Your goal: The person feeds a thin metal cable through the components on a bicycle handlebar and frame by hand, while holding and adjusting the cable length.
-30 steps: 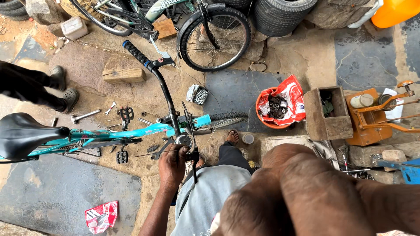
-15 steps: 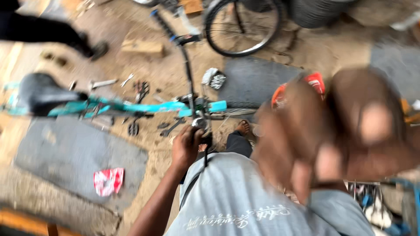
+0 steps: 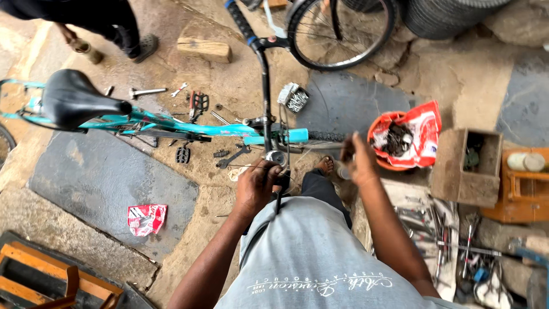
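Gripping the metal headset point(image 3: 275, 158) of a turquoise bicycle frame point(image 3: 189, 129), the left hand point(image 3: 255, 186) closes around the part just below the upright black handlebar stem point(image 3: 266, 91). The right hand point(image 3: 355, 160) hangs in the air just to the right of the frame's front end, fingers loosely curled; whether it holds anything cannot be told. The frame lies across the paved ground with its black saddle point(image 3: 80, 103) at the far left. Pliers point(image 3: 197, 102), a hammer point(image 3: 146, 91) and a loose pedal point(image 3: 183, 153) lie scattered around the frame's middle. To the right of the frame sits an orange basin point(image 3: 380, 129) lined with a red-and-white bag point(image 3: 426, 134) of dark parts, then a brown box point(image 3: 457, 171). Beyond the stem stands a spoked wheel point(image 3: 343, 31). Another person's feet point(image 3: 114, 48) stand above the saddle.
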